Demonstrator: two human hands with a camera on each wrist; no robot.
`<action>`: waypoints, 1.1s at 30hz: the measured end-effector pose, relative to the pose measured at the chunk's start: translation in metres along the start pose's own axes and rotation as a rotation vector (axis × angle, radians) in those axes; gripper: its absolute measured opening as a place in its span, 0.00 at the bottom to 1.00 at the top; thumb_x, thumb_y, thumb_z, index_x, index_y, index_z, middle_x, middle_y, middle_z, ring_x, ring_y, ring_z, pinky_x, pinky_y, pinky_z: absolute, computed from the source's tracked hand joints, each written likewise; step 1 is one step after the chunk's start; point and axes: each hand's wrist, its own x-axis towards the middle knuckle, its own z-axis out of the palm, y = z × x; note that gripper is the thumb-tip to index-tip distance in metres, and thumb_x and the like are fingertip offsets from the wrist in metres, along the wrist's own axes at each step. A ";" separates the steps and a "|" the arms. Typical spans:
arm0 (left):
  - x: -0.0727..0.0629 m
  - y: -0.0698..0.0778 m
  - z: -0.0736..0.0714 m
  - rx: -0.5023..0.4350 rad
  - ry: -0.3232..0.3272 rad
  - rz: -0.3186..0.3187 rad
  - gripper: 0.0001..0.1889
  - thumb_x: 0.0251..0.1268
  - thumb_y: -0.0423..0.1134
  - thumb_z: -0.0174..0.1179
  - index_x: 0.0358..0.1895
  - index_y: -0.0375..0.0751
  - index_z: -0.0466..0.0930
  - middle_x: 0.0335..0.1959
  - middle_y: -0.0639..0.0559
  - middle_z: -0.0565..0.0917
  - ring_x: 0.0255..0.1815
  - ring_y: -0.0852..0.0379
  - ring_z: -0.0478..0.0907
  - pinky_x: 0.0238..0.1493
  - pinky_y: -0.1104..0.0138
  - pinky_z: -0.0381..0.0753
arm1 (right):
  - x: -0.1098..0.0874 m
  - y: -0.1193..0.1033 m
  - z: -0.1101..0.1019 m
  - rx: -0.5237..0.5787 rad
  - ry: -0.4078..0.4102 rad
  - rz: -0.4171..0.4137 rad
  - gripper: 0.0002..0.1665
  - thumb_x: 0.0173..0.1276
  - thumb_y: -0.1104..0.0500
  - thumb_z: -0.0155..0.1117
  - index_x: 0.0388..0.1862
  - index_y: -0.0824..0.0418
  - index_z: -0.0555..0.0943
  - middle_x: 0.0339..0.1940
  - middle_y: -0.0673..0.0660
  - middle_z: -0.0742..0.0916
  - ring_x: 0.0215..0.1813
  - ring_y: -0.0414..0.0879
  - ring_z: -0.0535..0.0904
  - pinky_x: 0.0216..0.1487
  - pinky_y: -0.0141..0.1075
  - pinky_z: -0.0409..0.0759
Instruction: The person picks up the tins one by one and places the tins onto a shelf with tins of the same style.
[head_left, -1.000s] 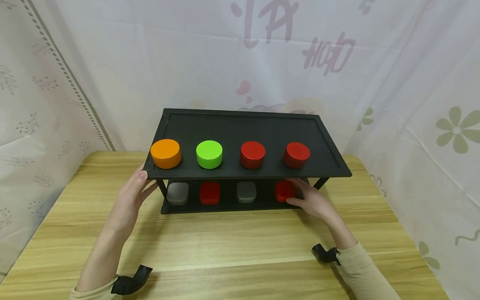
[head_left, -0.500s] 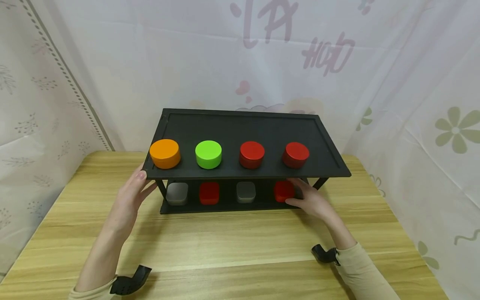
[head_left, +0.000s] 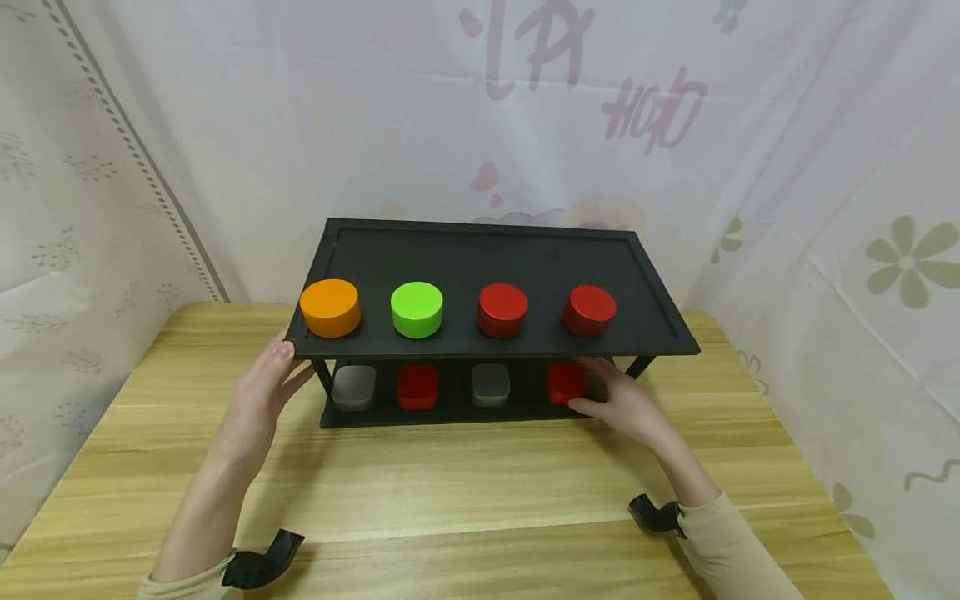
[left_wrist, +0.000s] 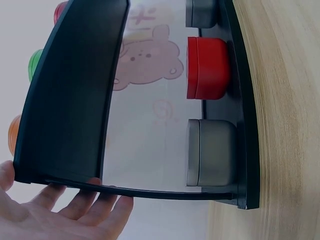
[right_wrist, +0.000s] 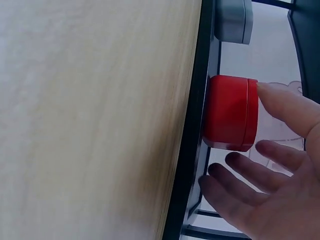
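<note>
A black two-tier shelf (head_left: 480,267) stands on the wooden table. My left hand (head_left: 258,392) holds the upper tier's front left corner, thumb on top and fingers along the side rail (left_wrist: 150,193). On the lower tier, my right hand (head_left: 628,406) has thumb and index finger at the lid of the rightmost red square tin (right_wrist: 230,112); the other fingers are spread beside it. The tin sits upright on the tier. Left of it stand a grey square tin (head_left: 491,385), another red square tin (head_left: 417,387) and another grey square tin (left_wrist: 215,152).
Along the upper tier's front are an orange round tin (head_left: 331,308), a green round tin (head_left: 417,309) and two red round tins, one nearer the middle (head_left: 502,311) and one farther right (head_left: 590,311). A patterned white curtain (head_left: 420,125) hangs behind the table (head_left: 450,500).
The right forearm has shifted slightly to the right, with its fingers still at the red tin. My left hand stays on the shelf corner, and the tins keep their places.
</note>
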 end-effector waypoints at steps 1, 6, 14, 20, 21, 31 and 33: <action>0.000 0.000 0.001 -0.002 0.001 -0.001 0.26 0.86 0.48 0.38 0.81 0.49 0.61 0.80 0.57 0.63 0.76 0.67 0.62 0.65 0.80 0.73 | -0.001 0.000 -0.001 -0.009 0.013 -0.007 0.43 0.69 0.52 0.73 0.78 0.60 0.67 0.75 0.66 0.74 0.72 0.65 0.75 0.71 0.60 0.77; 0.002 0.001 0.003 -0.003 0.003 -0.004 0.26 0.87 0.49 0.38 0.81 0.49 0.60 0.81 0.56 0.61 0.76 0.68 0.61 0.66 0.80 0.72 | -0.004 -0.004 -0.003 -0.065 0.065 -0.037 0.42 0.68 0.51 0.74 0.77 0.60 0.68 0.76 0.65 0.74 0.73 0.64 0.73 0.70 0.61 0.77; -0.001 0.001 0.005 -0.009 0.050 -0.039 0.26 0.86 0.49 0.39 0.80 0.50 0.63 0.83 0.58 0.59 0.78 0.66 0.58 0.66 0.81 0.72 | -0.011 -0.012 -0.003 -0.137 0.125 -0.108 0.44 0.66 0.51 0.75 0.79 0.55 0.68 0.80 0.63 0.71 0.77 0.64 0.69 0.71 0.64 0.75; 0.000 -0.001 0.007 -0.003 0.072 -0.062 0.26 0.86 0.49 0.40 0.80 0.49 0.64 0.83 0.57 0.60 0.77 0.67 0.60 0.68 0.80 0.72 | -0.018 -0.014 0.002 -0.177 0.166 -0.204 0.43 0.63 0.52 0.78 0.75 0.56 0.72 0.75 0.61 0.76 0.75 0.61 0.72 0.70 0.61 0.77; 0.000 -0.001 0.007 0.000 0.073 -0.066 0.26 0.86 0.49 0.40 0.80 0.48 0.63 0.83 0.56 0.60 0.77 0.67 0.61 0.68 0.80 0.72 | -0.019 -0.014 0.003 -0.186 0.170 -0.223 0.43 0.63 0.52 0.78 0.75 0.57 0.72 0.74 0.60 0.77 0.74 0.60 0.72 0.70 0.60 0.78; -0.004 0.000 0.004 0.060 0.071 -0.093 0.27 0.86 0.50 0.39 0.80 0.45 0.62 0.84 0.51 0.57 0.78 0.68 0.62 0.69 0.82 0.72 | -0.024 -0.020 0.009 -0.225 0.183 -0.339 0.43 0.61 0.52 0.80 0.73 0.58 0.74 0.72 0.60 0.79 0.73 0.59 0.73 0.71 0.57 0.78; -0.005 0.001 0.003 0.080 0.067 -0.101 0.28 0.86 0.51 0.39 0.81 0.44 0.60 0.85 0.49 0.56 0.79 0.66 0.62 0.70 0.82 0.72 | -0.025 -0.022 0.010 -0.221 0.181 -0.349 0.42 0.61 0.53 0.80 0.73 0.58 0.74 0.72 0.60 0.79 0.73 0.59 0.73 0.71 0.57 0.78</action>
